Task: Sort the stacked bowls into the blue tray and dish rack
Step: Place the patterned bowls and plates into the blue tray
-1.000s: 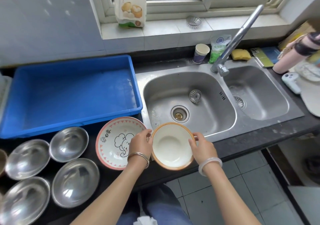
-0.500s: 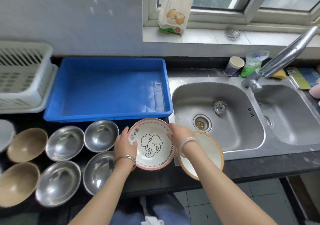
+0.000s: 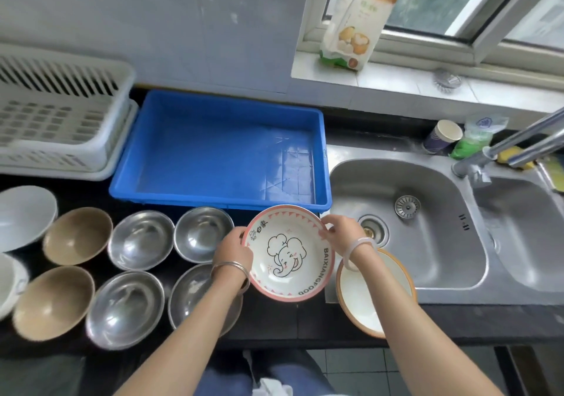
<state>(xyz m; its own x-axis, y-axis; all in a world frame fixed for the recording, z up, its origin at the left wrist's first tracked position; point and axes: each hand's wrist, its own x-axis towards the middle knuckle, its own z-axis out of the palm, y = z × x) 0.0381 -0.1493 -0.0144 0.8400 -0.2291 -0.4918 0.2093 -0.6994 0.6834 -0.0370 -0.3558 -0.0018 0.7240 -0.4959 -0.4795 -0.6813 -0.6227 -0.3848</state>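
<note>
Both hands on the elephant bowl [image 3: 288, 253]: left hand [image 3: 233, 250] clamped on its left rim, right hand [image 3: 341, 232] pinching the far-right rim, fingers closed on the edge. Bowl is tilted toward the camera, just off the near edge of the blue tray [image 3: 219, 151], over the dark counter [image 3: 274, 319]. Can't tell if its base touches the counter. Orange-rimmed white bowl [image 3: 366, 298] sits to the right, partly under the right wrist, straddling the sink's [image 3: 427, 221] near-left edge and the counter. Left of the elephant bowl: four steel bowls in two rows [image 3: 203, 234] [image 3: 140, 240] [image 3: 126, 310] [image 3: 192, 295], the near-right one partly hidden by the left forearm. Further left two tan bowls [image 3: 77, 235] [image 3: 53, 301], then a white plate [image 3: 24, 215] and a white bowl [image 3: 9, 282] at the frame edge. White dish rack [image 3: 58, 121] far left, beside the tray; both hold nothing.
</note>
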